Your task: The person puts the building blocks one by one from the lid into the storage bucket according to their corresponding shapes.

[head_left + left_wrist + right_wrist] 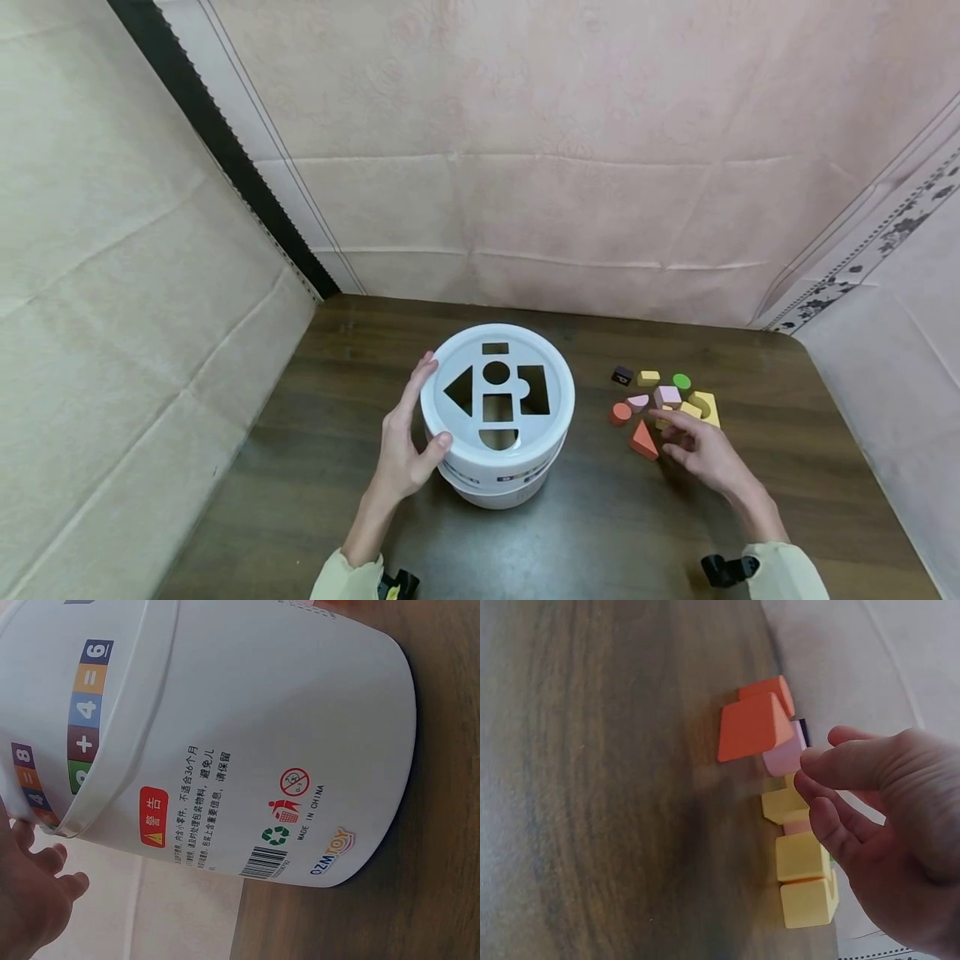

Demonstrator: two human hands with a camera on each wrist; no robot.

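A white shape-sorter bucket (491, 492) stands upright on the table, its lid (442, 362) cut with several shaped holes. My left hand (405, 442) rests against the lid's left side, thumb and fingers spread. In the left wrist view, fingertips (52, 859) show by the rim of the printed bucket (225, 712). Over the near edge of a group of small blocks, my right hand (701, 450) hovers with loosely bent fingers and nothing visible in them. Closest to it are a red triangular block (643, 442) and yellow blocks (802, 856). Its fingers partly hide some blocks.
Around the group lie a red round block (620, 413), a pink half-round block (637, 402), a lilac block (667, 397), a green round block (681, 382) and a black block (622, 375). Cloth-covered walls (525, 208) border the brown table (337, 417).
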